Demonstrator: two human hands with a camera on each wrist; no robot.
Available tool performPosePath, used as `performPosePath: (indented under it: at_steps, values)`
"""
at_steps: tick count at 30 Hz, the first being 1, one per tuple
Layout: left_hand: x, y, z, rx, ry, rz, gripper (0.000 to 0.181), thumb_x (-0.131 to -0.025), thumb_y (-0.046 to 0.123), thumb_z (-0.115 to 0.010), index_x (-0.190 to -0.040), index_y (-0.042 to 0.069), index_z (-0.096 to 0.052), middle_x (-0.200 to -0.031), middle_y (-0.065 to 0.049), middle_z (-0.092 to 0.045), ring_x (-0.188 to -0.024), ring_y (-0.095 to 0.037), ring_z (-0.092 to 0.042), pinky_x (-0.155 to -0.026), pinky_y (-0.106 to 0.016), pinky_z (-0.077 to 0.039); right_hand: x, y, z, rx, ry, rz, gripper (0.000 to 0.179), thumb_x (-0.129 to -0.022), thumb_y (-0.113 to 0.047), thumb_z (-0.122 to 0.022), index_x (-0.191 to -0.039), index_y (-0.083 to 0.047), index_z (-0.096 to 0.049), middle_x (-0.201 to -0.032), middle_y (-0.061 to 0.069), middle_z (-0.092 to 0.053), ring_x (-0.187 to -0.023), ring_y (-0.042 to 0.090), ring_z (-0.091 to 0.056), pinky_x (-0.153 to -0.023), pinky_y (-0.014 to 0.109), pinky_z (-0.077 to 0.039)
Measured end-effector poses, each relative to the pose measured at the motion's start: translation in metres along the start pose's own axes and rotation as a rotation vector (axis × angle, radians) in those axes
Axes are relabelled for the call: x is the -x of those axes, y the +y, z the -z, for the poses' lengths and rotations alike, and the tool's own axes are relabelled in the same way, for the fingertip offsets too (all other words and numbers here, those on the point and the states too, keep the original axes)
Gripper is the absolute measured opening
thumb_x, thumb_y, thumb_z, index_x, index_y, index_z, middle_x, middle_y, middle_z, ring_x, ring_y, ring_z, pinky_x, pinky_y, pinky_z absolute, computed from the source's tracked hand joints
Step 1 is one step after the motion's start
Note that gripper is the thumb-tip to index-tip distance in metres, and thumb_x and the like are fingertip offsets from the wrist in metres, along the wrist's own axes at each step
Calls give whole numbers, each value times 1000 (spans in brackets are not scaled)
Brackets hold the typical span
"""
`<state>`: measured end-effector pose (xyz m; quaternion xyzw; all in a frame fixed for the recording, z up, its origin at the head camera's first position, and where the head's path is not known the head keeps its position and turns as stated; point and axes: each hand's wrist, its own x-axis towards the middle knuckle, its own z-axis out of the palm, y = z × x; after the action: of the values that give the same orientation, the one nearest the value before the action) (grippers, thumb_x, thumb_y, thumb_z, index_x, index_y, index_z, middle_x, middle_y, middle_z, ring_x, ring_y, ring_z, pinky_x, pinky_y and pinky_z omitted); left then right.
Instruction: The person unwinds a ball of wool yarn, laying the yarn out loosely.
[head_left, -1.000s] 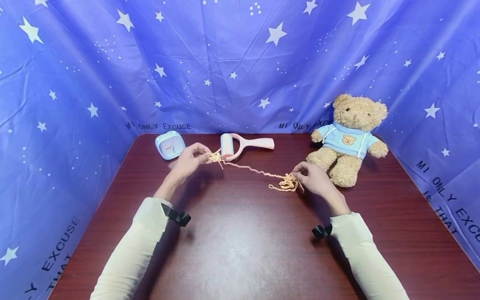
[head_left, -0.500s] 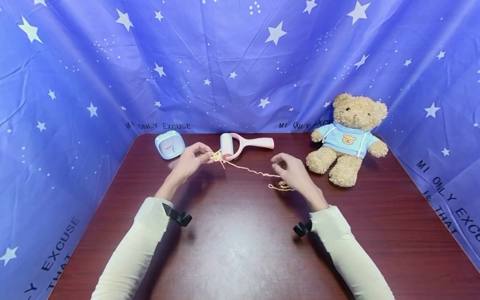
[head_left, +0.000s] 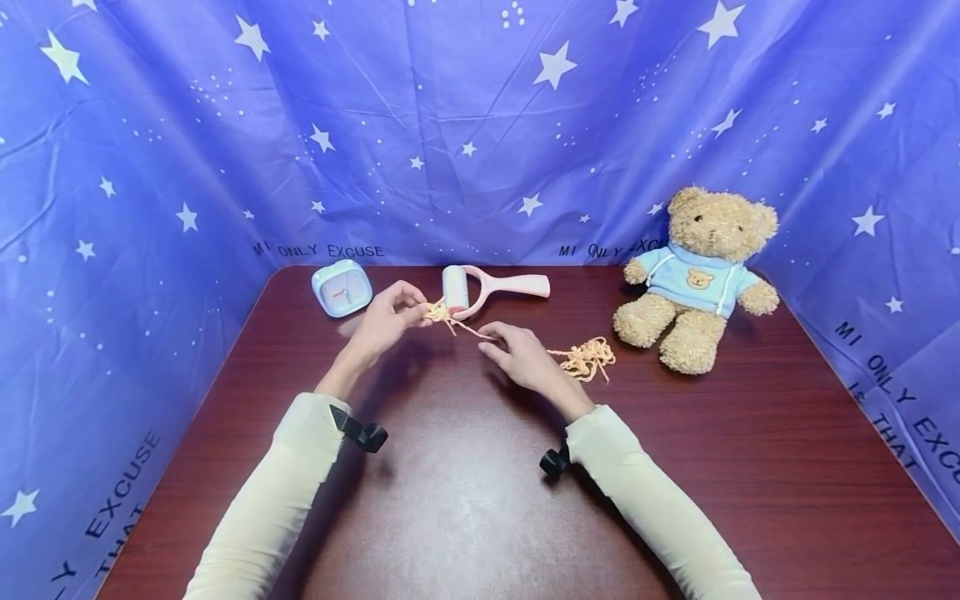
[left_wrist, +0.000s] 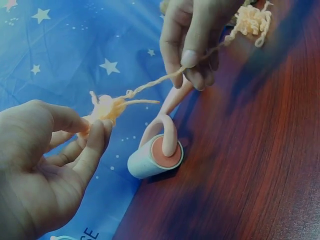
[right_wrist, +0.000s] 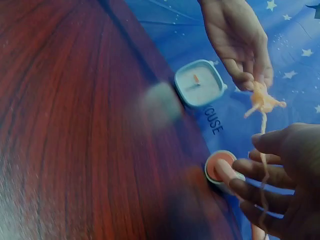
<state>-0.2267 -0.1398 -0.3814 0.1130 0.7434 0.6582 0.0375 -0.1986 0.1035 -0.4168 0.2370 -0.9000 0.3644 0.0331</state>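
In the head view, my left hand (head_left: 388, 321) pinches a small knotted bunch of pale orange yarn (left_wrist: 109, 107) between thumb and fingertips, with a short loose end sticking out. From the bunch a twisted strand runs to my right hand (head_left: 517, 357). That hand has the strand between its thumb and loosely bent fingers, a short way from the left hand. Beyond the right hand the strand continues to a loose tangled heap of the same yarn (head_left: 588, 359) on the table. The left wrist view shows the strand fairly straight between the hands.
Just behind the yarn, a pink-handled lint roller (head_left: 517, 286) lies on the dark wooden table (head_left: 465, 500). A light blue square clock (head_left: 342, 288) is at the back left. The teddy bear (head_left: 697, 283) in a blue top sits back right, before a starry curtain (head_left: 450, 83).
My right hand has let go of the yarn heap and come left along the strand, closer to the left hand. The left hand has stayed nearly still, still pinching the bunch.
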Motion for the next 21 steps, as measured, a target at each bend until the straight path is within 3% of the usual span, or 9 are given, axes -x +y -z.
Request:
performPosePath:
  at_steps: [3,7,9,13,16,21]
  values:
    - [0,0,0,-28,-1,-6,14,-91,-7,-55,-105,-11,-53,-89,-10,-58,-76,-11,-64,-85,-41,-61,-1,-4,-2,-26,31,15,19,-95,-21,-60,-104,-7,-68,-90,1,-70,-82,14,-60,-75,31,-52]
    - [1,0,1,-78,17,17,16,-92,-5,-54,-105,-10,-58,-99,-17,-62,-77,-6,-65,-79,-25,-61,-1,-8,2,-74,69,19,14,-95,-21,-60,-94,-11,-69,-80,3,-70,-71,10,-57,-64,24,-47]
    - [0,0,1,-63,30,32,17,-91,-5,-53,-106,-12,-59,-102,-20,-62,-77,-6,-66,-82,-27,-61,0,-9,5,-93,76,18,12,-95,-21,-60,-92,-13,-69,-80,6,-71,-69,9,-58,-62,23,-47]
    - [0,0,-1,-34,68,42,16,-90,-1,-61,-102,-10,-57,-93,-11,-63,-75,-7,-67,-82,-30,-61,5,-10,12,-100,76,22,11,-95,-21,-60,-92,-14,-68,-79,6,-71,-69,9,-60,-62,23,-47]
    - [0,0,-3,-12,105,46,15,-86,1,-67,-93,-3,-54,-83,-1,-61,-71,-4,-66,-74,-23,-61,9,-10,16,-93,76,25,10,-95,-20,-61,-91,-15,-68,-78,4,-71,-68,10,-59,-60,23,-47]
    - [-1,1,-4,65,138,25,19,-85,-7,-63,-93,-1,-47,-81,-5,-59,-68,-4,-65,-73,-25,-62,16,-7,24,-84,80,23,10,-95,-21,-60,-92,-15,-69,-78,5,-71,-65,15,-59,-55,22,-44]
